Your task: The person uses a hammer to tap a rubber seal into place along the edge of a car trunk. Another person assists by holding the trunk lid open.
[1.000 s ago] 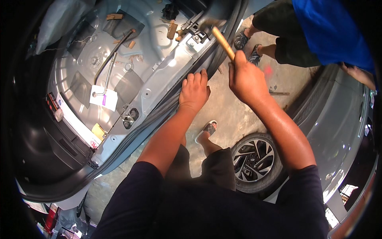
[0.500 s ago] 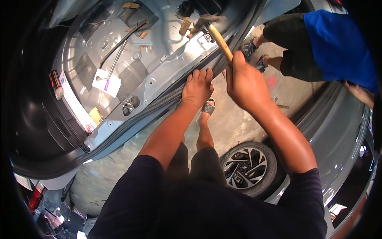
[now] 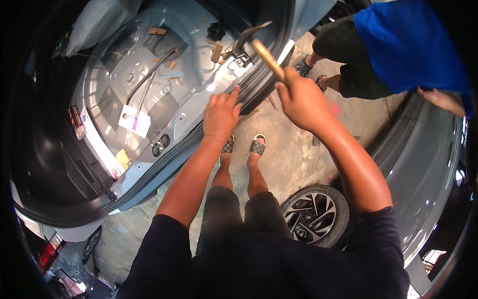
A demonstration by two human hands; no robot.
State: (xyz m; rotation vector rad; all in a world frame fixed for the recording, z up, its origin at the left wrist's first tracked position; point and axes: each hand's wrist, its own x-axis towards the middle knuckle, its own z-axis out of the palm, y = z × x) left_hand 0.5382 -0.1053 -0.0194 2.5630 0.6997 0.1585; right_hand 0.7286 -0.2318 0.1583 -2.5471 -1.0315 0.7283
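My right hand (image 3: 304, 102) is wrapped round the wooden handle of a hammer (image 3: 268, 59). Its dark head, with a long pointed end, is over the corner of the car's open boot, close to a metal bracket (image 3: 241, 62). Along the boot sill (image 3: 185, 118), my left hand (image 3: 221, 115) lies over the inner edge, beside the black rubber seal (image 3: 251, 89). Its fingers are extended, the index finger reaching towards the bracket, and nothing shows in them. The spot right under the hammer head is partly hidden.
In the boot well lie a bent metal bar (image 3: 149, 74), a white card (image 3: 134, 121) and several wood pieces (image 3: 157, 31). A loose wheel (image 3: 314, 214) is on the floor beside a grey car (image 3: 423, 164). A person in a blue top (image 3: 408, 45) stands at the far right.
My left hand has slid left and nearer along the sill, its fingers straighter now. The hammer stays in my right hand, its head shifted slightly left. The view has also moved a little.
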